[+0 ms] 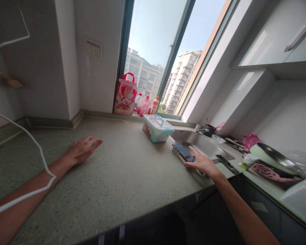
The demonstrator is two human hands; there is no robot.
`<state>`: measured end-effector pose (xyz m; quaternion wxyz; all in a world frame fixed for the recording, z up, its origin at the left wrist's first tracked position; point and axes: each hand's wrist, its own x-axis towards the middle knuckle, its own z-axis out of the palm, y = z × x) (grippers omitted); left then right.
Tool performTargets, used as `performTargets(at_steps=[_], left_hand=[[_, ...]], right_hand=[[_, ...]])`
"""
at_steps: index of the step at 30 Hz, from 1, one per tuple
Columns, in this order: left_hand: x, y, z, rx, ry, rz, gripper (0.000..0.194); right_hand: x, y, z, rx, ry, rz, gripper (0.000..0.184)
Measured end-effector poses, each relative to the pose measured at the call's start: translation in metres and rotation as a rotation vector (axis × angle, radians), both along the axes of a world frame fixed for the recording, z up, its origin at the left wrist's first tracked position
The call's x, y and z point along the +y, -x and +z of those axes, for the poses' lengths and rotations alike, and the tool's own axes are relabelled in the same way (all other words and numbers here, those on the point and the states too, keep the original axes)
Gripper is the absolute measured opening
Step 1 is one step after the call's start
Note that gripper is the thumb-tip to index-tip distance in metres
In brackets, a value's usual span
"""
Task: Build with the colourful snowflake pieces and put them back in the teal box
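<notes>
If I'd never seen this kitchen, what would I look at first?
Probably the bright pink bag by the window, near a pink pump bottle. Then maybe the box with the turquoise handle, on the counter beside the sink. The right hand, at a dark phone, might be next.

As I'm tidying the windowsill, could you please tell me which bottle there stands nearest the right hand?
The orange-capped bottle, at the row's right end; the pink bottle and whitish bottle stand farther left.
</notes>
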<state>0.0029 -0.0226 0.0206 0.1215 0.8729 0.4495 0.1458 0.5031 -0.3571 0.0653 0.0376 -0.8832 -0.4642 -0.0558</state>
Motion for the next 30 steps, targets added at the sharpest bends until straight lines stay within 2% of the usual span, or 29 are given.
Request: performTargets(at_steps=[11, 17, 21, 24, 26, 30], left_hand=[[0.000, 0.000, 0.001, 0.019, 0.004, 0.006, 0.073], [0.000, -0.001, 0.000, 0.015, 0.002, -0.001, 0.074], [-0.001, -0.001, 0.001, 0.002, 0.003, -0.004, 0.072], [0.001, -0.001, -0.001, -0.013, 0.005, 0.007, 0.072], [0.003, 0.000, -0.004, -0.025, -0.005, 0.009, 0.073], [0.005, 0.001, -0.007, -0.036, -0.019, -0.010, 0.071]], right_hand=[[-0.001, 0.000, 0.001, 0.021, 0.029, -0.038, 0.104], [-0.001, 0.002, 0.005, 0.076, 0.054, -0.057, 0.111], [0.001, 0.004, 0.011, 0.099, -0.011, -0.040, 0.112], [0.003, 0.012, 0.017, 0.072, -0.080, -0.036, 0.105], [0.007, 0.023, 0.021, 0.023, -0.179, 0.009, 0.095], [0.029, 0.057, 0.034, -0.060, -0.443, 0.193, 0.076]])
